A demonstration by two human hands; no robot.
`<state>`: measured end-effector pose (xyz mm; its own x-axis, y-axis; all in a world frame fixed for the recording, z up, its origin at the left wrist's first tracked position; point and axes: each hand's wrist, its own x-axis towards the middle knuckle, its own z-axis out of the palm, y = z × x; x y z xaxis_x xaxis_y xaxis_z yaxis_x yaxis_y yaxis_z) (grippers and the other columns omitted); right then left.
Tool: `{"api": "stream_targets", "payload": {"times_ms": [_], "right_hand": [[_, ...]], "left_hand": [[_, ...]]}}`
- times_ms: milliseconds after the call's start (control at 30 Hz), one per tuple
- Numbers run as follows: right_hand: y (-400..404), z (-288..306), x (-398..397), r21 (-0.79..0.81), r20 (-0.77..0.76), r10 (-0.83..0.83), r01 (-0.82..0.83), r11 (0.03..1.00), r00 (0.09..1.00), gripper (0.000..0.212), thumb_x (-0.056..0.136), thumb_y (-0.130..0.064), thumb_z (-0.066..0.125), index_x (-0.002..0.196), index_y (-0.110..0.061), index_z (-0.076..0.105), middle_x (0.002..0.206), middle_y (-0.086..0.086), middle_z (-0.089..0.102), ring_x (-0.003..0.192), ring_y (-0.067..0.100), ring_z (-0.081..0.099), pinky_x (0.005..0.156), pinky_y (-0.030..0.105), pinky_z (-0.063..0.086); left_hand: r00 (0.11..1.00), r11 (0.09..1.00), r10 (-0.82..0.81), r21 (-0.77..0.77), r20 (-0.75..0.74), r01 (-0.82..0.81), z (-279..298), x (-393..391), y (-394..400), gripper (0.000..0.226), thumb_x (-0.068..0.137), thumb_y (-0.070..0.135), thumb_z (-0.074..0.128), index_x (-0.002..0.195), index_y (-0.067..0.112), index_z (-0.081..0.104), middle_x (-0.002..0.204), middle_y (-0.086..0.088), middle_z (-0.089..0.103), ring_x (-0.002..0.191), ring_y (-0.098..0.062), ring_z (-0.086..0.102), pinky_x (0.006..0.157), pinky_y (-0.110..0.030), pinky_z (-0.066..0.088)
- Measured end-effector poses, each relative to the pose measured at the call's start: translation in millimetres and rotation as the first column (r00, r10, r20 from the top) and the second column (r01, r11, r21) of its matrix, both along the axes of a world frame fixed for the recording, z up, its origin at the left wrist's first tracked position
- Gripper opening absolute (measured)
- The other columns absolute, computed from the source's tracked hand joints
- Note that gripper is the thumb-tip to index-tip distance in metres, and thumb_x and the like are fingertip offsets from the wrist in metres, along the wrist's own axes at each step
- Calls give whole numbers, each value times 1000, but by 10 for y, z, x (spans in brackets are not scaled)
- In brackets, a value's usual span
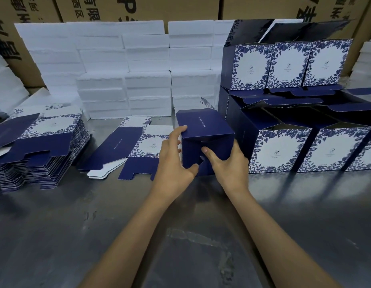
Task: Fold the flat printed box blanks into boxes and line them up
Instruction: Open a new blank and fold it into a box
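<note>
- Grey table [284,215]: white foam blocks [126,65] stacked at the back.
- Folded floral boxes [288,65] lined up at right, two tiers.
- Flat blank stack [41,142] at left; one loose blank [134,148] beside it.
- Navy box [203,134], centre, half-folded: left hand [174,161] grip closed round its left side, right hand [226,163] grip closed on the right side, thumb on the flap.

I see a dull grey, scuffed metal tabletop [180,235] with a faint sheen, matt navy printed card boxes [280,150], grainy white foam blocks [147,59] and brown corrugated cartons [257,7] behind.
</note>
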<state>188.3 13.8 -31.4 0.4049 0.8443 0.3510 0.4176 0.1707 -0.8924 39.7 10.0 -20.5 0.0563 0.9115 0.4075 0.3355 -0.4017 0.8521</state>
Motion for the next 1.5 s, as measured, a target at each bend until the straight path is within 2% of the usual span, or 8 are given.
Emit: {"api": "stream_targets", "payload": {"times_ms": [300, 433, 600, 700, 967, 1133, 1300, 1500], "right_hand": [[-43, 242, 131, -164, -458, 287, -398, 903, 841, 40, 63, -78, 71, 97, -56, 66, 99, -42, 65, 100, -15, 61, 88, 15, 50], [-10, 255, 154, -178, -557, 198, -349, 920, 806, 84, 58, -82, 68, 131, -39, 63, 132, -18, 64, 124, 12, 61, 110, 40, 45], [-13, 275, 259, 25, -749, 270, -381, 924, 605, 37, 64, -44, 69, 97, -26, 73, 95, -3, 73, 82, 17, 66, 63, 28, 50], [-22, 264, 299, 134, -733, 359, -395, 909, 577, 28, 73, -27, 58, 97, -26, 73, 99, -1, 72, 87, 17, 64, 70, 30, 51], [8, 244, 251, 74, -455, 225, -215, 974, 862, 46, 87, -1, 59, 128, -18, 68, 121, -2, 72, 110, 9, 64, 87, 17, 51], [-30, 206, 134, -48, -319, 145, -169, 984, 937, 35, 102, -20, 59, 134, -34, 59, 119, -18, 64, 105, -5, 61, 88, 10, 49], [-168, 368, 11, -69, -411, 279, -334, 940, 868, 51, 71, -92, 47, 116, -69, 58, 109, -47, 62, 105, -25, 53, 99, 19, 39], [-259, 401, -38, -64, -343, 250, -288, 955, 905, 52, 66, -66, 69, 111, -45, 57, 109, -18, 71, 97, 0, 69, 93, 37, 55]], "left_hand": [[961, 976, 79, -219, 266, -19, 186, -51, 9, 37, 104, 51, 37, 140, 58, 40, 134, 10, 54, 116, -5, 55, 102, -36, 47], [948, 942, 117, -336, 297, -11, 174, -98, -45, 81, 79, 78, 59, 149, 49, 29, 130, 18, 51, 124, -15, 55, 105, -36, 45], [901, 888, -53, -393, 431, 240, 224, -174, -41, 139, 48, 59, 91, 157, 45, 7, 153, 3, 42, 131, -11, 53, 111, -38, 43], [886, 898, -93, -346, 455, 272, 268, -210, -46, 139, 47, 39, 95, 157, 46, 10, 151, 4, 41, 129, -6, 53, 110, -33, 43], [703, 950, 11, -227, 712, 215, 385, -442, 56, 29, 89, 41, 69, 114, 27, 69, 98, 2, 71, 90, -13, 67, 92, -32, 52], [817, 957, 17, -245, 577, 153, 398, -469, 40, 34, 84, 56, 70, 108, 32, 74, 81, 1, 60, 68, -12, 55, 67, -27, 45], [845, 956, -3, -247, 534, 160, 412, -365, -9, 50, 68, 57, 80, 97, 20, 63, 65, 7, 58, 55, -9, 53, 53, -22, 48], [927, 948, -10, -291, 376, 128, 427, -309, -59, 24, 87, 28, 72, 77, 17, 53, 60, 10, 54, 56, -8, 53, 65, -28, 45]]}}
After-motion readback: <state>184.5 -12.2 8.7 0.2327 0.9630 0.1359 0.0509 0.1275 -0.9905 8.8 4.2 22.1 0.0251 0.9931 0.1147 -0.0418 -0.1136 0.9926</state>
